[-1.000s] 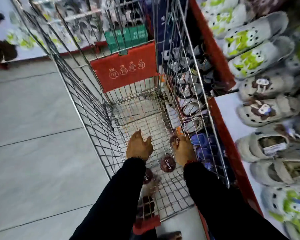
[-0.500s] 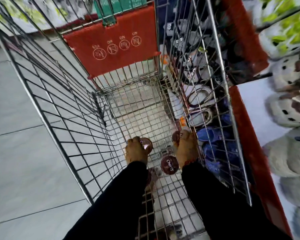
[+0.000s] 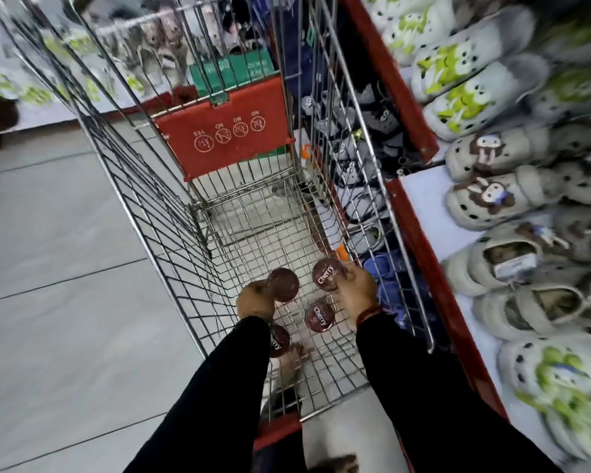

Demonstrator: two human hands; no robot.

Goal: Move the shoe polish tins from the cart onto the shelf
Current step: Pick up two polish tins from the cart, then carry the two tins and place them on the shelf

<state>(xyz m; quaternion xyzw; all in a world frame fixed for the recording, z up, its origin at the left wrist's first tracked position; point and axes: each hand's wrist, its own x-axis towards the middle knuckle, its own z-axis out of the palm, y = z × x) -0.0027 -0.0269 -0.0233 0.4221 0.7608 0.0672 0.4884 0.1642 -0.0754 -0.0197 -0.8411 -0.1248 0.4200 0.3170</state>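
Inside the wire cart, my left hand grips a round dark-red shoe polish tin, lifted off the cart floor. My right hand holds a second tin with "Cherry" on its lid, tilted toward me. A third Cherry tin lies flat on the cart floor between my hands. Another tin shows partly beside my left sleeve. The white shelf with a red edge runs along the right of the cart.
Furry clogs and green-patterned clogs crowd the shelf on the right. A red child-seat flap closes the cart's far end. Grey tiled floor lies to the left. The cart's red handle is near my body.
Both hands have risen from the cart floor, each with a tin. The left hand, empty a second ago, closed on its tin. The view has pulled back.
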